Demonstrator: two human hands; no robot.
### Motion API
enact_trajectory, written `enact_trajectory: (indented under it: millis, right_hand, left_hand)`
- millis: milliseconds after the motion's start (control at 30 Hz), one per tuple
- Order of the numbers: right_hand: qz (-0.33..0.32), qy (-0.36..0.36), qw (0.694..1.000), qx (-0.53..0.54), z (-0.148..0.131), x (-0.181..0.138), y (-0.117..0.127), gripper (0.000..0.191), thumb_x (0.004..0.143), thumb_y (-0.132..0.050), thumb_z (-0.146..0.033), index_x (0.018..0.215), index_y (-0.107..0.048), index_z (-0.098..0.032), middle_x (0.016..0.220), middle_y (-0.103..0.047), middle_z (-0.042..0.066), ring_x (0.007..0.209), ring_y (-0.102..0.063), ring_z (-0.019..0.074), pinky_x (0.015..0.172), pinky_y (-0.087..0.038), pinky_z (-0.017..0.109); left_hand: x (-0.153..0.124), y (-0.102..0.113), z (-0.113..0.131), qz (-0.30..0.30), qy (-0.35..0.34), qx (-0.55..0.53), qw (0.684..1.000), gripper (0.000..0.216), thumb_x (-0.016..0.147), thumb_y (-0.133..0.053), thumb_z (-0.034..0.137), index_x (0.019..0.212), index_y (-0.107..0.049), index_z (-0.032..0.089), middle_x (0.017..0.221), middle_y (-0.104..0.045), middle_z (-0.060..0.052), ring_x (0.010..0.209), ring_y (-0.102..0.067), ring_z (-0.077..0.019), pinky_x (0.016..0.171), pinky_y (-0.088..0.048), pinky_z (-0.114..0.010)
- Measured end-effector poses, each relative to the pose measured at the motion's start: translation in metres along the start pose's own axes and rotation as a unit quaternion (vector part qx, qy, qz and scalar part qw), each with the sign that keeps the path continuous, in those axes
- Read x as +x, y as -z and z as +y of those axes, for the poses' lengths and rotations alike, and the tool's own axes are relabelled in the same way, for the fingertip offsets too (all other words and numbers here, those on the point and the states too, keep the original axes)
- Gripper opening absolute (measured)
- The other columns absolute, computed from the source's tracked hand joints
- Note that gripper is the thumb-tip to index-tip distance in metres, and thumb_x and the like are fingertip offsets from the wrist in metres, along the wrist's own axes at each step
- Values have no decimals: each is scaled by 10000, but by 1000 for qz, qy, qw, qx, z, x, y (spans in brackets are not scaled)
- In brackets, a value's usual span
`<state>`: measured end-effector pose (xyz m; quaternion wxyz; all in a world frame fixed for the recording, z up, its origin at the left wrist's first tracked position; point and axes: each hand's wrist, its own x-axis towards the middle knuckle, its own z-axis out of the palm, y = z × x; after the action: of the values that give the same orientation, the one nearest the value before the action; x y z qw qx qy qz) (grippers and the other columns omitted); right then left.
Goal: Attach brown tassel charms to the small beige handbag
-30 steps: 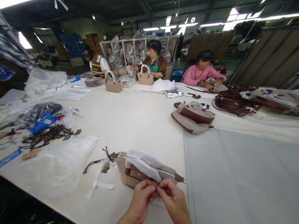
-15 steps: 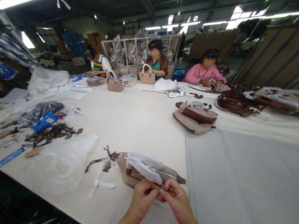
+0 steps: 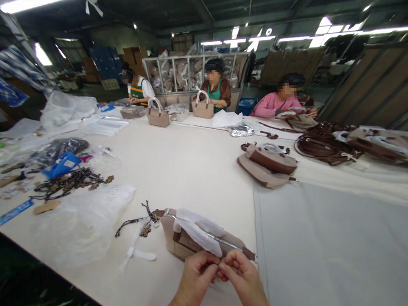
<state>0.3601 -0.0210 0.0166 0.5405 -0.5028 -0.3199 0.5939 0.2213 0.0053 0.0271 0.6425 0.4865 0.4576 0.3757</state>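
A beige handbag [image 3: 172,244] with brown trim and a silver zip lies on the white table in front of me. White wrapping [image 3: 198,234] covers its handles. My left hand [image 3: 197,275] and my right hand [image 3: 241,269] meet at the bag's near side, thumbs and fingertips pinched together. Whatever is between the fingertips is too small and hidden to make out. By the bag's left end lies a dark cord charm [image 3: 146,227] with metal pieces, and a white strip [image 3: 143,253] is nearby.
A crumpled plastic bag [image 3: 85,230] and a pile of cord charms [image 3: 74,181] lie to the left. Another handbag [image 3: 267,164] and coiled brown straps [image 3: 324,145] are at the right, beyond a grey sheet [image 3: 340,246]. Several co-workers sit across the table [image 3: 177,169].
My hands stay pinched together at the bag and have shifted only slightly. The view has tipped a little. Across the table, the person in pink has moved their hands and the bag there.
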Motion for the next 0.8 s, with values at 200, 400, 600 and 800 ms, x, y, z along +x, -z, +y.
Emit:
enact_trajectory:
  millis: [200, 400, 600, 800]
  right_hand:
    - [-10, 46, 994, -99, 0, 1, 3, 288, 764, -717, -437, 680, -549, -219, 608, -603, -31, 593, -608, 164, 569, -481, 259]
    - [-15, 134, 958, -251, 9, 1, 10, 215, 851, -600, -343, 684, -536, -225, 647, -577, -24, 626, -554, 159, 600, -441, 256]
    - [-3, 152, 965, -214, 9, 0, 0, 244, 826, -591, -308, 637, -454, -237, 612, -548, -40, 590, -522, 143, 571, -437, 239]
    - [9, 113, 975, -191, 25, 3, 6, 288, 728, -662, -408, 576, -479, -246, 539, -584, -34, 494, -520, 152, 488, -439, 259]
  left_hand:
    - [1, 0, 0, 19, 15, -16, 1000, 120, 711, -667, 269, 708, -609, 164, 580, -606, 4, 537, -545, -132, 541, -418, -242]
    - [-2, 4, -1, 36, 10, 30, 999, 121, 710, -616, 262, 656, -651, 159, 545, -575, 0, 525, -519, -137, 543, -414, -251]
    - [-1, 3, -4, 58, -18, 56, 997, 105, 676, -604, 217, 601, -653, 164, 562, -575, -9, 532, -505, -134, 534, -389, -245]
    - [0, 7, -28, 37, 29, 26, 999, 155, 678, -656, 329, 624, -663, 183, 567, -591, -9, 517, -489, -137, 524, -378, -249]
